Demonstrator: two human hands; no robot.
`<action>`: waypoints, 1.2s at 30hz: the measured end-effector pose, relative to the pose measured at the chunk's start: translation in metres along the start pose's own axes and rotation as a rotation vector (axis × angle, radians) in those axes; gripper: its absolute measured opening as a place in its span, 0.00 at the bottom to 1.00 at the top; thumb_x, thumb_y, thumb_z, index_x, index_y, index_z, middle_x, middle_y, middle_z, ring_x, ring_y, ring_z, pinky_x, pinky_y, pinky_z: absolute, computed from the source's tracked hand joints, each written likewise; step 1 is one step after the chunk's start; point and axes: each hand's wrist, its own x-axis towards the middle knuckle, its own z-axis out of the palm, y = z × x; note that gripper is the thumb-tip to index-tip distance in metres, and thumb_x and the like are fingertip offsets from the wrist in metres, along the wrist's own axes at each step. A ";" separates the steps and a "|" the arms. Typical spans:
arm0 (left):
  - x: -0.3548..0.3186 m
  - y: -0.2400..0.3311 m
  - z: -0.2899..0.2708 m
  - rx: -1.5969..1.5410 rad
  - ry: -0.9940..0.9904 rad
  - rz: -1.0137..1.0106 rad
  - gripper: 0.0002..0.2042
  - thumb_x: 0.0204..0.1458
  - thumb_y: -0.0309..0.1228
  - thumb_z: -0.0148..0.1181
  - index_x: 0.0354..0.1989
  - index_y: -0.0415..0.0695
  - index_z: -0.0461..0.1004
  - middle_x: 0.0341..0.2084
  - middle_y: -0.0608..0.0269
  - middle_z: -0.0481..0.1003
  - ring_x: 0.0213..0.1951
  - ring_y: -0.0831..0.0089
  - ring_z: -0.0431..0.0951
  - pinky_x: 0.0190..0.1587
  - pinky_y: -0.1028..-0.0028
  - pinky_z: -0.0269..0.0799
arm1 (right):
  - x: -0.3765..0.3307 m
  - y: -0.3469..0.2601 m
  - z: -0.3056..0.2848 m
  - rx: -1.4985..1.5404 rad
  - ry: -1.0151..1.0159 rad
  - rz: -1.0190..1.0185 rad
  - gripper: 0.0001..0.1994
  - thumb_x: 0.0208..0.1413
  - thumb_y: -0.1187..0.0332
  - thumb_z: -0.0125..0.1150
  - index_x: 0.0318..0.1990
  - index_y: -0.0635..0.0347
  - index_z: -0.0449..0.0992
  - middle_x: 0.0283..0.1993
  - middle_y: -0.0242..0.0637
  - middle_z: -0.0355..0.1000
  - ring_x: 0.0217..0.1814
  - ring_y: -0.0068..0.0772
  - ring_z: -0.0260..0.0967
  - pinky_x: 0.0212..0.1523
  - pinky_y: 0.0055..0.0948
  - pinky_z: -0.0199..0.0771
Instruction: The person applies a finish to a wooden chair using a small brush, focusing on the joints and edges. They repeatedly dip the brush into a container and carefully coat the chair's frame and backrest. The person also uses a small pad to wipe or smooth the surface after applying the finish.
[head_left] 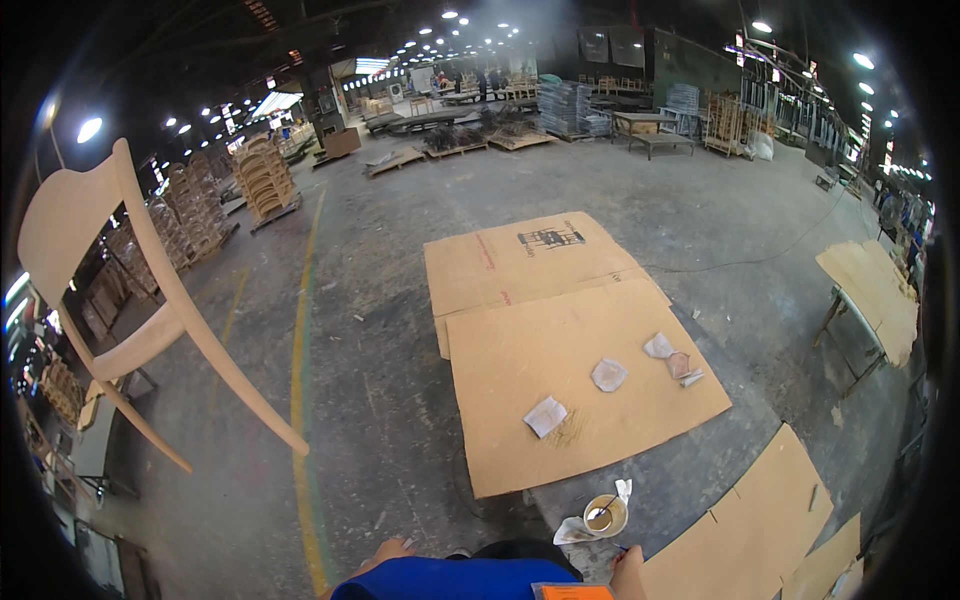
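Note:
My left hand (392, 550) shows at the lower edge beside my blue top, its fingers mostly hidden. My right hand (628, 570) is low in the picture, closed, with a thin dark tip by its fingers that I cannot make out. Just beyond it stands a cup (605, 514) of brownish liquid with a thin stick in it, and a crumpled white cloth (574, 531) beside it. Farther off, a cardboard sheet (520, 430) bears a folded whitish pad (545, 416), a round pad (609, 375) and more crumpled pads (679, 365).
A bare wooden chair frame (150, 340) is at left; what supports it is unseen. Cardboard pieces (750, 530) lie at lower right, and a board-topped stand (870, 300) is at right. Stacked chair parts (265, 175) and loaded pallets (455, 145) stand farther back. A yellow line (302, 350) marks the floor.

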 end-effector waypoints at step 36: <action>0.019 -0.021 0.033 -0.190 0.095 -0.155 0.15 0.60 0.33 0.64 0.39 0.29 0.81 0.24 0.48 0.81 0.27 0.56 0.83 0.34 0.56 0.75 | -0.176 -0.118 0.043 -0.806 -0.288 -1.189 0.15 0.67 0.54 0.62 0.41 0.58 0.82 0.35 0.51 0.82 0.39 0.57 0.81 0.41 0.51 0.80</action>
